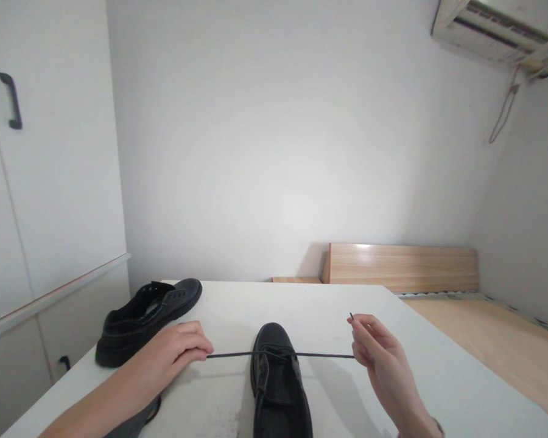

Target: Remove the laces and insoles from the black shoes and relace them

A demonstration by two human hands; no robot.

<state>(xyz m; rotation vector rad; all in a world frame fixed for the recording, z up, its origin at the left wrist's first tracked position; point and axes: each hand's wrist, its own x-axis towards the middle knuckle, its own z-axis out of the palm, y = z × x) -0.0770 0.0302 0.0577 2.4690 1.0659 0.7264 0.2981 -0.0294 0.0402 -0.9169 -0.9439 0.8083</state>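
Observation:
A black shoe [274, 337] stands on the white table with its toe pointing away from me. From its eyelets a black shoelace [324, 355] stretches out level and taut to both sides. My left hand [182, 350] is closed, pinching the lace's left end between thumb and fingers. On the other side my right hand [377, 347] grips the right end, a short tip of it poking up above the fingers. A second black shoe [141, 319] rests behind my left forearm, and no lace shows in its eyelets.
The white table [338, 304] fills the space ahead. Another dark item [137, 423] with a thin loop is partly hidden under my left forearm. To the right is a bed with a wooden headboard [402, 266]; a white cabinet [55, 152] stands at left.

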